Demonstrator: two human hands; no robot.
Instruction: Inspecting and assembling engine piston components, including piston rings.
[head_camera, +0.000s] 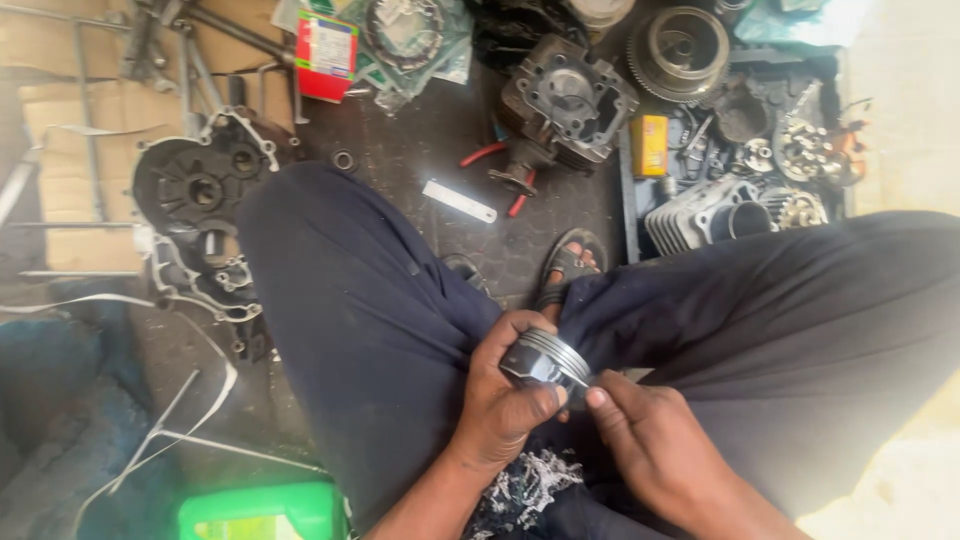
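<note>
A grey metal piston (545, 358) with ring grooves rests between my knees. My left hand (500, 400) wraps around it from the left, thumb pressed near its lower edge. The fingers of my right hand (650, 440) touch the piston's ringed side at the lower right. A crumpled rag (525, 485) lies under my wrists. My dark trousers fill the middle of the view, and one sandalled foot (568, 265) shows above the piston.
On the floor lie an engine crankcase half (200, 190), a cylinder head (565, 100), red-handled pliers (500, 170), a finned cylinder (715, 215) in a tray of parts, a clutch basket (680, 50), a yellow box (650, 145) and a green container (265, 510).
</note>
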